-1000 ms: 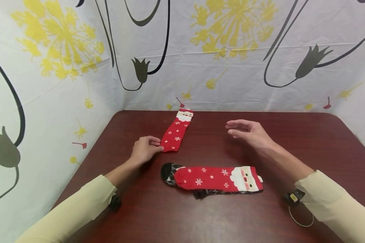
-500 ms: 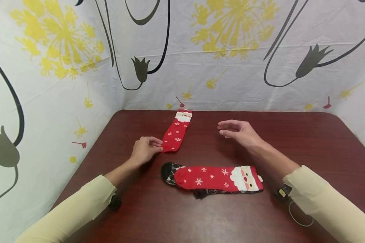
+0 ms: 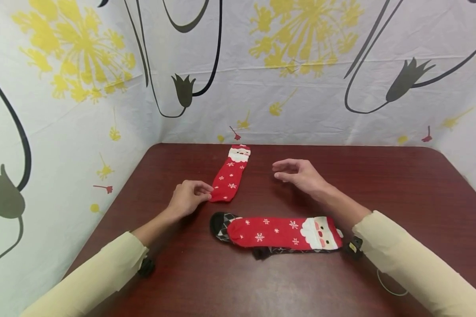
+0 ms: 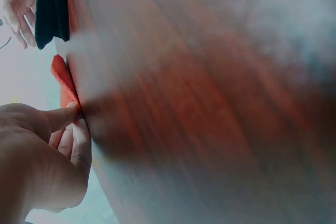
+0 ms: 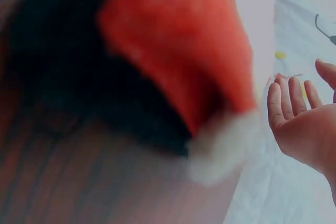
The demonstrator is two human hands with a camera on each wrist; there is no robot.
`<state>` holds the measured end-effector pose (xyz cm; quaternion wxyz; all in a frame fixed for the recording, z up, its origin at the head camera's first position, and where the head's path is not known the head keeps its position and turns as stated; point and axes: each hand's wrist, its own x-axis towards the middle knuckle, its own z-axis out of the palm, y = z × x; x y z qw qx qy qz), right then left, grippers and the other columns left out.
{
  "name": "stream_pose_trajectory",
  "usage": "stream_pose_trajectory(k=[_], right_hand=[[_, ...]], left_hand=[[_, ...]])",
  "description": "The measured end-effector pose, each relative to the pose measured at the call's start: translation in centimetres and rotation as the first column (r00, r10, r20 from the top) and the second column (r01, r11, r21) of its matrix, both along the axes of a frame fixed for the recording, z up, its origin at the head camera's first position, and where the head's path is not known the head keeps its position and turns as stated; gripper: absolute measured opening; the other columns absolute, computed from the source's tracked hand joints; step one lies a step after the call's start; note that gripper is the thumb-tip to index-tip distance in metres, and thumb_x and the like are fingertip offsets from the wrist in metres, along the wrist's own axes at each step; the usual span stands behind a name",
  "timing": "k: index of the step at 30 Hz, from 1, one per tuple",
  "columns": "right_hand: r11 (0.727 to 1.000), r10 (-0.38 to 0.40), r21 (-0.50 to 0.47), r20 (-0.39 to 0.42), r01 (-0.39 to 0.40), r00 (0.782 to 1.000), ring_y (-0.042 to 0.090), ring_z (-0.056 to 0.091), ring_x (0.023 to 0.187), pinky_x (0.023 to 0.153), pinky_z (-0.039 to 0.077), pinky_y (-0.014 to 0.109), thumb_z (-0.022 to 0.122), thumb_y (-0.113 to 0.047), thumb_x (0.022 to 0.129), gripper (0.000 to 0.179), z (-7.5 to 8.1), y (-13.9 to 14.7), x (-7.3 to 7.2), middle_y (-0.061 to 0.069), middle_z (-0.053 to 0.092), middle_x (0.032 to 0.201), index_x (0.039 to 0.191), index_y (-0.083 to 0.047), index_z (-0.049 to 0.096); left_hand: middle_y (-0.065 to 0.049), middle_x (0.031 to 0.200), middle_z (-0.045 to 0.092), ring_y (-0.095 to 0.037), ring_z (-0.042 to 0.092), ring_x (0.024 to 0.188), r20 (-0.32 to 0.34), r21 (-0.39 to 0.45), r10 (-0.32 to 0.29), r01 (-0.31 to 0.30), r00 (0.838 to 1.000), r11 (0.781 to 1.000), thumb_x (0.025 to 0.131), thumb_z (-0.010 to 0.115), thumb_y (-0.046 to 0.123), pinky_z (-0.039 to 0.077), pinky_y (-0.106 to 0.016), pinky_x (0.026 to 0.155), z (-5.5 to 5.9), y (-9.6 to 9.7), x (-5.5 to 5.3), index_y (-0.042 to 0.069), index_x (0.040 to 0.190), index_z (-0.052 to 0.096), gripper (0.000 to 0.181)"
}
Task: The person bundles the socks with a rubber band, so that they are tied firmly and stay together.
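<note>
A red sock point(image 3: 228, 178) with white snowflakes and a Santa face lies slanted at the back left of the table. My left hand point(image 3: 187, 197) pinches its near end between thumb and fingers; in the left wrist view a bit of red fabric point(image 4: 64, 77) shows at the fingertips. To the right of that sock, my right hand point(image 3: 299, 176) hovers with relaxed fingers, holding nothing. Nearer to me, a second red Santa sock point(image 3: 267, 233) lies sideways on top of black patterned socks point(image 3: 223, 226), which are mostly hidden under it.
The dark red-brown table point(image 3: 206, 281) reaches back to a white cloth wall point(image 3: 325, 119) printed with flowers. A thin cable loop point(image 3: 390, 286) hangs by the right sleeve. Small dark devices sit at both wrists.
My right hand has moved left, towards the far red sock. That sock has slid slightly towards me at my left hand. The stacked socks have stayed in place.
</note>
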<state>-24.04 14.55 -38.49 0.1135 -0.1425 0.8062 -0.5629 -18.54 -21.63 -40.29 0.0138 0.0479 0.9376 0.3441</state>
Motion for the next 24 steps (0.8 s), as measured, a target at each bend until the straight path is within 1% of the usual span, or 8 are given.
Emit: stream_pose_trajectory(k=[2, 4, 8, 10, 13, 19, 24], right_hand=[[1.0, 0.002, 0.019, -0.007, -0.001, 1.0, 0.036, 0.069, 0.107, 0.092, 0.058, 0.036, 0.076, -0.014, 0.1, 0.042, -0.1, -0.3, -0.2, 0.019, 0.071, 0.132, 0.139, -0.001, 0.067], [0.999, 0.003, 0.033, -0.015, -0.002, 1.0, 0.034, 0.069, 0.107, 0.092, 0.056, 0.032, 0.076, -0.015, 0.1, 0.043, -0.2, -0.5, -0.4, 0.019, 0.071, 0.133, 0.139, -0.002, 0.067], [0.999, 0.01, 0.054, -0.025, -0.009, 1.0, 0.03, 0.069, 0.115, 0.092, 0.053, 0.024, 0.075, -0.015, 0.1, 0.044, -0.3, -1.0, -0.8, 0.018, 0.069, 0.136, 0.141, -0.002, 0.066], [0.998, 0.014, 0.059, -0.026, -0.012, 1.0, 0.031, 0.069, 0.118, 0.093, 0.051, 0.023, 0.075, -0.015, 0.1, 0.045, -0.3, -1.2, -1.0, 0.019, 0.069, 0.137, 0.142, -0.001, 0.065], [0.998, 0.014, 0.062, -0.022, -0.012, 1.0, 0.033, 0.068, 0.121, 0.096, 0.051, 0.028, 0.075, -0.015, 0.101, 0.046, -0.4, -1.5, -1.3, 0.02, 0.068, 0.138, 0.143, -0.001, 0.064], [0.997, 0.026, 0.071, -0.007, -0.026, 1.0, 0.034, 0.065, 0.126, 0.109, 0.048, 0.046, 0.074, -0.015, 0.101, 0.05, -0.4, -2.0, -2.0, 0.02, 0.065, 0.142, 0.147, -0.001, 0.06], [0.996, 0.045, 0.079, 0.005, -0.045, 0.999, 0.035, 0.062, 0.133, 0.115, 0.045, 0.05, 0.073, -0.014, 0.102, 0.053, -0.4, -2.7, -2.5, 0.02, 0.062, 0.147, 0.151, 0.0, 0.056]], left_hand=[[0.0, 0.099, 0.078, -0.015, 0.073, 0.088, 0.006, -0.006, -0.012, 0.012, 1.0, 1.0, 0.094, 0.084, 0.016, 0.061, -0.039, 0.089, 0.0, 0.0, 0.2, 0.013, 0.113, 0.082, 0.019], [0.0, 0.101, 0.078, -0.015, 0.072, 0.088, 0.014, -0.006, -0.021, 0.021, 1.0, 1.0, 0.094, 0.084, 0.016, 0.061, -0.038, 0.088, 0.1, 0.0, 0.3, 0.014, 0.113, 0.082, 0.019], [0.0, 0.102, 0.077, -0.016, 0.072, 0.089, 0.026, -0.007, -0.032, 0.032, 0.999, 0.999, 0.093, 0.084, 0.015, 0.061, -0.038, 0.088, 0.2, 0.0, 0.7, 0.014, 0.114, 0.081, 0.021], [0.0, 0.102, 0.077, -0.015, 0.071, 0.089, 0.031, -0.008, -0.035, 0.036, 0.999, 0.999, 0.093, 0.084, 0.015, 0.061, -0.038, 0.088, 0.2, 0.0, 0.9, 0.014, 0.113, 0.081, 0.021], [0.001, 0.102, 0.078, -0.015, 0.072, 0.089, 0.032, -0.01, -0.044, 0.045, 0.998, 0.999, 0.093, 0.084, 0.015, 0.061, -0.038, 0.089, 0.2, 0.0, 1.1, 0.015, 0.113, 0.081, 0.02], [0.0, 0.104, 0.078, -0.015, 0.073, 0.09, 0.025, -0.005, -0.058, 0.058, 0.998, 0.998, 0.093, 0.084, 0.015, 0.061, -0.039, 0.09, 0.1, -0.1, 1.4, 0.014, 0.113, 0.081, 0.02], [0.0, 0.104, 0.078, -0.015, 0.073, 0.09, 0.024, -0.006, -0.055, 0.055, 0.998, 0.998, 0.093, 0.084, 0.014, 0.062, -0.038, 0.09, 0.1, -0.1, 1.5, 0.014, 0.113, 0.081, 0.02]])
